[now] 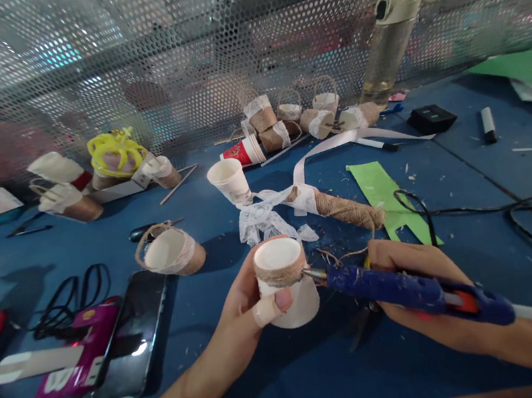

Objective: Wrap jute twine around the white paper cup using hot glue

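Left fingers curled round paper cup | right fingers wrapped on glue gun | nozzle apparently touching twine band

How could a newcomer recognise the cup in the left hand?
At the near middle of the blue table, find the left hand with a beige wrap around its thumb. It holds the white cup, at which the blue glue gun points. Unlike the basket to the left, this cup shows no handle, and its twine band circles only the upper part.

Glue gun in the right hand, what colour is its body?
The glue gun has a dark blue body, seen best in the head view.
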Demonstrator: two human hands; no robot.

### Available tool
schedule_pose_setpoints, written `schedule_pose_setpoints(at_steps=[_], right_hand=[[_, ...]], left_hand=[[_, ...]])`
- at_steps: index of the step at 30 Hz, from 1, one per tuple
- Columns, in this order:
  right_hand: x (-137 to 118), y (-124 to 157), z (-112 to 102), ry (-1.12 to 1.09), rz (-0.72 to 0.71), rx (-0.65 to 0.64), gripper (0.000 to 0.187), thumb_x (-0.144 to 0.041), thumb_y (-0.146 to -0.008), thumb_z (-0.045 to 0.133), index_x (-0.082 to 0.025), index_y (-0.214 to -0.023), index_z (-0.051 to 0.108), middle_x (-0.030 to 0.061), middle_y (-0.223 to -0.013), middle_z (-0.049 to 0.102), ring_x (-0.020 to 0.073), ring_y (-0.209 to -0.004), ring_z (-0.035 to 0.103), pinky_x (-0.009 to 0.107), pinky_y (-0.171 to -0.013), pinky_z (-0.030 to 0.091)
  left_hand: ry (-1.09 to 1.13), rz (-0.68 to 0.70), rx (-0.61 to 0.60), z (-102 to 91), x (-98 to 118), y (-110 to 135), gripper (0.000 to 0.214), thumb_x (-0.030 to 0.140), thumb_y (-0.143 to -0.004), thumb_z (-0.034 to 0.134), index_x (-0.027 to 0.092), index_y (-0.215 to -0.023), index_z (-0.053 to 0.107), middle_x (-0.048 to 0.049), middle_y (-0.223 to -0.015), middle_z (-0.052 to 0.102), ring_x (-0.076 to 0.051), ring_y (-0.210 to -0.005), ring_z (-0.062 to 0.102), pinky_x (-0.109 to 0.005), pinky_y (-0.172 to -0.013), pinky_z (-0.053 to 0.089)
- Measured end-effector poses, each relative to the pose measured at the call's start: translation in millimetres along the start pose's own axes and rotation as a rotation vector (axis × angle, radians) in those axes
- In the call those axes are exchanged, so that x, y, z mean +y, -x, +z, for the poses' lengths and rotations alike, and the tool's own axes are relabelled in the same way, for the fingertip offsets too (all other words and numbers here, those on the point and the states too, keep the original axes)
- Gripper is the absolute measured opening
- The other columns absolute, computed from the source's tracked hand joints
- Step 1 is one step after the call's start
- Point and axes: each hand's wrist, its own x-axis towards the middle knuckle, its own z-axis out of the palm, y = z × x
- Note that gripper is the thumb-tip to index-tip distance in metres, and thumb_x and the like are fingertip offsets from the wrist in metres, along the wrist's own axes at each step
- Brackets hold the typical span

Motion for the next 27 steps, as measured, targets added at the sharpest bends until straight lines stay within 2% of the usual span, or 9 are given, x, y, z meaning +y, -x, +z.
schedule_pose_setpoints(at_steps=[4, 12, 18, 27], right_hand=[[0.2, -0.4, -0.4, 0.063, 0.018, 0.015, 0.027, -0.012, -0.075, 0.059, -0.024, -0.069, 0.036, -0.004, -0.064, 0.045, 0.013, -0.054, 0.039, 0.029, -0.052, 0.028], [-1.8, -1.1, -0.9, 0.081, 0.038, 0.039, 0.027, -0.011, -0.076, 0.057, -0.024, -0.068, 0.034, -0.0042, -0.062, 0.043, 0.0124, -0.053, 0.037, 0.029, -0.051, 0.027], [-4.1, -0.3, 0.1, 0.072, 0.011, 0.042, 0.028, -0.011, -0.076, 0.058, -0.024, -0.068, 0.035, -0.0042, -0.063, 0.044, 0.0124, -0.053, 0.038, 0.029, -0.052, 0.028], [-7.3, 0.6, 0.9, 0.064, -0.008, 0.011, 0.03, -0.015, -0.076, 0.06, -0.023, -0.068, 0.032, -0.0041, -0.063, 0.042, 0.0126, -0.053, 0.038, 0.029, -0.05, 0.027]], left_hand=[[0.011, -0.003, 0.025, -0.3, -0.1, -0.4, 0.063, 0.039, -0.071, 0.079, 0.028, -0.129, 0.06, -0.0071, -0.129, 0.067, -0.036, -0.124, 0.054, -0.044, -0.107, 0.038], [0.049, 0.012, -0.014, -1.4, -3.1, -0.1, 0.057, 0.037, -0.075, 0.076, 0.028, -0.129, 0.06, -0.0073, -0.121, 0.071, -0.032, -0.115, 0.062, -0.039, -0.099, 0.045], [0.008, 0.013, 0.009, -0.3, -2.4, 0.1, 0.06, 0.038, -0.072, 0.079, 0.028, -0.128, 0.06, -0.0076, -0.126, 0.068, -0.034, -0.121, 0.057, -0.042, -0.104, 0.04], [0.02, -0.064, 0.014, 2.9, -0.3, -1.4, 0.059, 0.034, -0.069, 0.081, 0.028, -0.125, 0.063, -0.0061, -0.121, 0.071, -0.03, -0.114, 0.061, -0.033, -0.092, 0.047]])
